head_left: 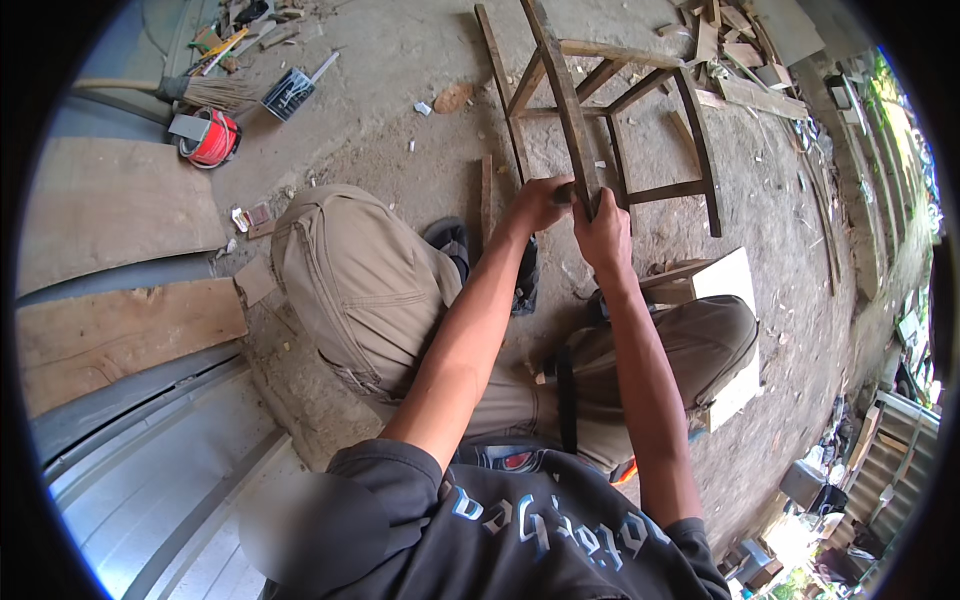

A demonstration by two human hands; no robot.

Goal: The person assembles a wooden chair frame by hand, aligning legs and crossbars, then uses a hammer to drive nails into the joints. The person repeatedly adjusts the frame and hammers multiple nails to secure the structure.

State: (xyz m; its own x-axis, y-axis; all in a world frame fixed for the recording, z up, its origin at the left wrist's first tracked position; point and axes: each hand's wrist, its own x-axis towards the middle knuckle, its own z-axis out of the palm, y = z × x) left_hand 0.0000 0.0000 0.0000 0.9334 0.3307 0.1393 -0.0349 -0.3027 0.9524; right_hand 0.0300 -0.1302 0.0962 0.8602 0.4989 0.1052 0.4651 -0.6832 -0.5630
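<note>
A bare wooden frame like that of a chair or stool (pixel 566 90) lies tipped over on the ground ahead of me, one long leg pointing back toward me. My right hand (pixel 604 232) is closed around the near end of that leg. Beside it, my left hand (pixel 542 206) is closed, its fingers wrapped round a small dark thing (pixel 564 193) that meets the leg's left side. Most of this dark thing is hidden, so its kind does not show. The frame's other legs and crossbars stretch away to the right.
A loose wooden strip (pixel 487 200) lies left of the frame. By my right knee stands a white panel (pixel 738 275). At the left are a red bucket (pixel 212 138), a broom (pixel 205 91), a dustpan (pixel 288 95) and wooden boards (pixel 125 335). Scrap wood (pixel 745 60) is piled at far right.
</note>
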